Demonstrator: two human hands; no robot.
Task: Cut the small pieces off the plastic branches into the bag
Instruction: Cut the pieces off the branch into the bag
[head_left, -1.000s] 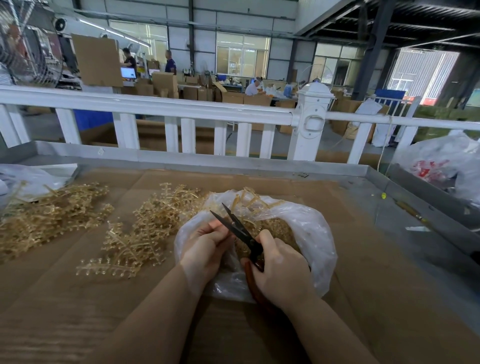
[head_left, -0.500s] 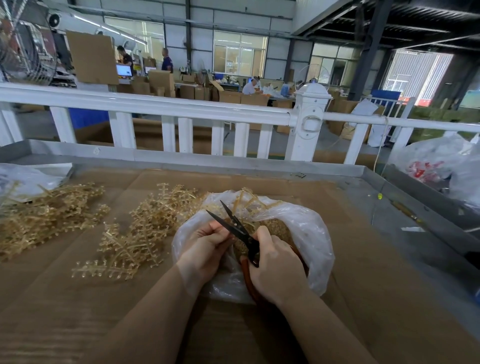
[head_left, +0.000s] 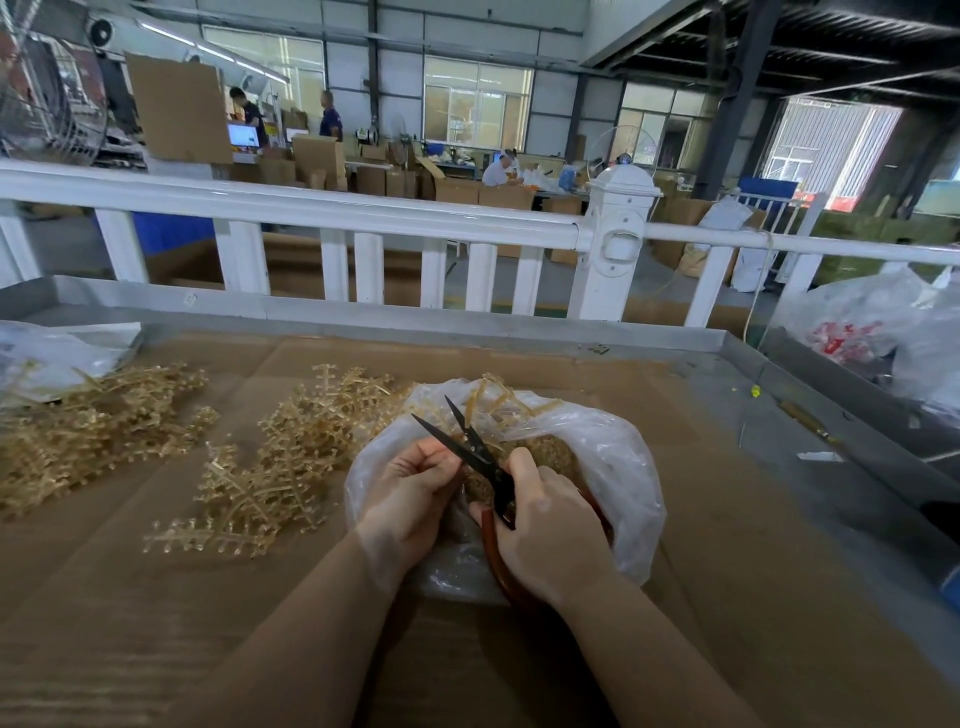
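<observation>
Cardboard-topped bench: right hand (head_left: 550, 525) grips open scissors (head_left: 475, 449); left hand (head_left: 410, 488) pinches a branch, hidden, beside the blades; snip over the bag (head_left: 618, 457).

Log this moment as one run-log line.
right hand: grips scissors, blades open | left hand: holds branch over bag

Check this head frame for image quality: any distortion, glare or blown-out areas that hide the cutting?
Head view: wide-angle bowing curves the white railing; the far right doorway is blown out; glare spots on the clear plastic bag veil little; the scissors, left hand and right hand are evenly lit and sharp; background workers are small and soft.
</observation>
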